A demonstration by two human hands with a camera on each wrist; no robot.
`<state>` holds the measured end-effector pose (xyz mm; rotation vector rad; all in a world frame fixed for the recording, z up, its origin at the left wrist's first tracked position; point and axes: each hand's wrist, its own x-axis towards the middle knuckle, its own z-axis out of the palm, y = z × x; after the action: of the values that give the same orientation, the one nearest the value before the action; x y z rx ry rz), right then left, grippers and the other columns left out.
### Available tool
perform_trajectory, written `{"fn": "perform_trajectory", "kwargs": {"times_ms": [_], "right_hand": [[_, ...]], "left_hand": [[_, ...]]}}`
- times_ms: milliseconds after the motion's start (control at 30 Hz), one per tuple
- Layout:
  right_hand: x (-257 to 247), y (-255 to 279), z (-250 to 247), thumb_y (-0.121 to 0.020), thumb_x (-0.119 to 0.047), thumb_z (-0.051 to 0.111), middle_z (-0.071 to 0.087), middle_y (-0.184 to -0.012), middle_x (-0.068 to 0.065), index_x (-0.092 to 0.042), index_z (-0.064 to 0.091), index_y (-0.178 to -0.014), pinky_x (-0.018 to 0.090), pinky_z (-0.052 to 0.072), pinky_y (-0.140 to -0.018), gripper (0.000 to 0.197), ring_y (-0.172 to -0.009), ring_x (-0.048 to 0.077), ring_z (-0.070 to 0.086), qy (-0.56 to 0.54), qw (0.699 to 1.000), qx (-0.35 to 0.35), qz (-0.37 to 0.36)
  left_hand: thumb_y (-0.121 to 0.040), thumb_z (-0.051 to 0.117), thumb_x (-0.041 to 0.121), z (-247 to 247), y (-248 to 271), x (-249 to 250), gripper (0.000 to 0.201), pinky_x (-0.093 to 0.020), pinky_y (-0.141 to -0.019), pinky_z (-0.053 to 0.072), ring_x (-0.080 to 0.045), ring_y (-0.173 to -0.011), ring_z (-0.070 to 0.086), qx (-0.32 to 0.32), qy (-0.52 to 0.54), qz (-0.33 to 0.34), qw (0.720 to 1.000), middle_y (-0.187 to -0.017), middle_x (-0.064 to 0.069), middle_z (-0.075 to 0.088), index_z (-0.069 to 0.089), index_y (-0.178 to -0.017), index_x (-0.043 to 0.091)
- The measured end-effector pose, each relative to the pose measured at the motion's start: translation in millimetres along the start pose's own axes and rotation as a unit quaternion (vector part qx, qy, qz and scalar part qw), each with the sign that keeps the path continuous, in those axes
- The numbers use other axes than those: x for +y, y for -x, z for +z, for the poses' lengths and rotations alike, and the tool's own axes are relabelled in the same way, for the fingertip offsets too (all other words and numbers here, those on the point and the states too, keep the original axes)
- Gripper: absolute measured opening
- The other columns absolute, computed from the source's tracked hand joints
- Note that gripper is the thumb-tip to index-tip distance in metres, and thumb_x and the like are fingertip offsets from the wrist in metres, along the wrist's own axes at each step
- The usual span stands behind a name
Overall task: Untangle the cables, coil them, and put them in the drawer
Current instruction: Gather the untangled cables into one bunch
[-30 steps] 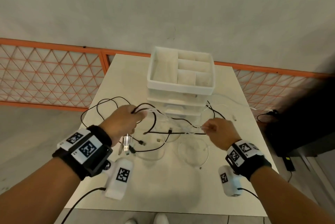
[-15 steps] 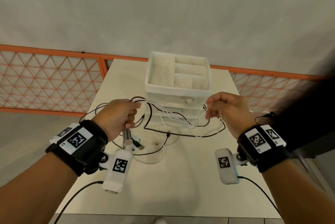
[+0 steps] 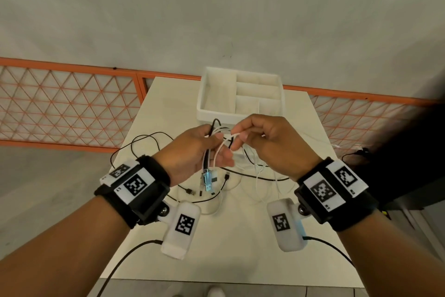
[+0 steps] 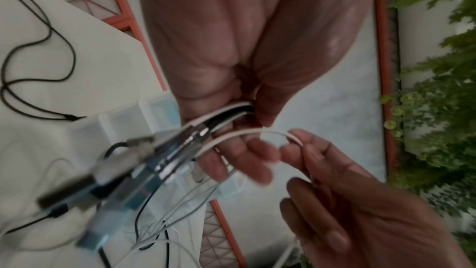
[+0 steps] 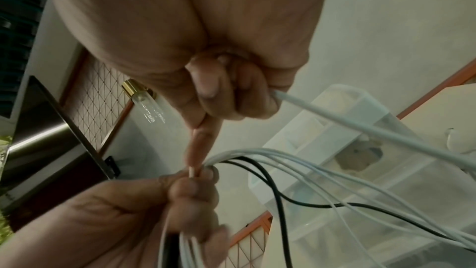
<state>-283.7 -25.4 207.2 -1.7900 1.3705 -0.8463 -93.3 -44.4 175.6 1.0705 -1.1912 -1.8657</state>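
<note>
Untangling step: left hand gripping cable bundle, right hand pinching 1 white cable; next, pulling it free.

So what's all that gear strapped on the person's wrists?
Each bare forearm wears a black wristband topped with white plates printed with black square codes. A white pod, also coded, hangs under each wrist, trailing a black cable. No sleeves or gloves.

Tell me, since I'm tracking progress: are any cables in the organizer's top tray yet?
No, the tray compartments show bare; the cables are in both hands or on the table.
</note>
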Motion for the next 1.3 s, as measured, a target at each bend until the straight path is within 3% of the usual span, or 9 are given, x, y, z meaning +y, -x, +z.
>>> {"fn": "perform_trajectory", "kwargs": {"times_ms": [133,300,400,500,633,767,1033,1167,1300], "right_hand": [[19.4,-6.0,2.4,-0.092,-0.019,0.070,0.075,-0.074,-0.003,-0.020,0.072,-0.094,0.026,0.055,-0.075,0.003,-0.072,0.010,0.071,0.026,0.999,0.031,-0.004],[98.3,4.2,-14.6,-0.093,-0.035,0.065,0.051,-0.057,0.000,-0.018,0.051,-0.054,0.031,0.038,-0.058,0.045,-0.063,0.022,0.050,0.195,0.963,0.077,0.170],[138.4,11.4,-26.0,-0.091,-0.043,0.067,0.059,-0.076,-0.005,-0.028,0.072,-0.074,0.026,0.040,-0.072,0.024,-0.088,0.028,0.061,0.206,0.923,0.121,0.302],[158.2,2.0,-38.1,-0.087,-0.039,0.071,0.064,-0.072,0.003,-0.014,0.076,-0.085,0.029,0.046,-0.063,0.026,-0.063,0.028,0.061,0.034,0.905,0.170,0.389],[140.4,-13.6,-65.3,-0.090,-0.006,0.061,0.074,-0.091,-0.004,-0.021,0.071,-0.086,0.034,0.054,-0.060,0.019,-0.063,0.021,0.069,-0.021,0.933,0.251,0.259],[120.2,-23.8,-91.2,-0.082,-0.008,0.065,0.070,-0.116,-0.013,-0.034,0.066,-0.081,0.038,0.055,-0.067,0.026,-0.077,0.017,0.073,-0.029,0.944,0.306,0.115],[200.5,0.6,-51.8,-0.076,0.010,0.071,0.059,-0.133,-0.008,-0.022,0.068,-0.110,0.040,0.054,-0.072,0.046,-0.083,0.023,0.062,0.059,0.950,0.087,0.295],[213.1,14.8,-24.3,-0.087,0.003,0.055,0.072,-0.095,0.011,-0.016,0.060,-0.134,0.029,0.051,-0.057,0.051,-0.074,0.025,0.067,0.030,0.914,-0.007,0.404],[167.7,1.7,-31.0,-0.085,-0.021,0.065,0.072,-0.103,0.002,-0.032,0.059,-0.134,0.031,0.056,-0.079,0.051,-0.087,0.019,0.070,0.228,0.925,-0.015,0.305]], "left_hand": [[-0.101,0.051,0.020,-4.0,2.9,2.1,0.015,-0.026,-0.053,0.037,-0.011,-0.050,0.031,0.016,-0.049,0.013,0.999,-0.063,0.000,0.033,0.055,-0.096,0.007],[-0.090,0.067,0.027,-33.2,18.5,22.8,0.014,-0.020,-0.045,0.031,-0.009,-0.048,0.027,0.105,-0.121,0.089,0.983,-0.058,0.006,0.030,0.067,-0.083,0.014],[-0.087,0.070,0.031,-51.6,21.6,26.0,0.028,-0.021,-0.042,0.028,-0.012,-0.048,0.023,0.157,-0.132,0.099,0.974,-0.058,0.003,0.027,0.069,-0.094,0.003],[-0.087,0.070,0.033,-56.0,21.1,21.1,0.031,-0.022,-0.043,0.028,-0.015,-0.049,0.022,0.170,-0.167,0.080,0.968,-0.055,0.001,0.026,0.070,-0.095,0.002],[-0.088,0.070,0.034,-54.6,16.5,13.0,0.033,-0.023,-0.044,0.026,-0.016,-0.049,0.020,0.191,-0.180,0.055,0.964,-0.056,0.000,0.023,0.071,-0.093,0.002],[-0.089,0.069,0.034,-52.8,13.1,10.6,0.031,-0.023,-0.045,0.026,-0.016,-0.048,0.020,0.199,-0.181,0.050,0.962,-0.054,0.001,0.023,0.071,-0.091,0.003],[-0.088,0.071,0.031,-41.7,12.3,-6.1,0.024,-0.022,-0.045,0.025,-0.015,-0.046,0.021,0.163,-0.193,0.034,0.967,-0.055,0.000,0.024,0.073,-0.086,0.007],[-0.090,0.070,0.028,-33.1,12.1,-18.2,0.019,-0.020,-0.041,0.027,-0.009,-0.041,0.025,0.157,-0.220,0.017,0.963,-0.045,0.011,0.031,0.072,-0.080,0.011],[-0.091,0.068,0.030,-30.1,11.6,-18.5,0.021,-0.019,-0.041,0.027,-0.007,-0.038,0.028,0.155,-0.267,0.025,0.951,-0.049,0.008,0.037,0.070,-0.077,0.013]]}}
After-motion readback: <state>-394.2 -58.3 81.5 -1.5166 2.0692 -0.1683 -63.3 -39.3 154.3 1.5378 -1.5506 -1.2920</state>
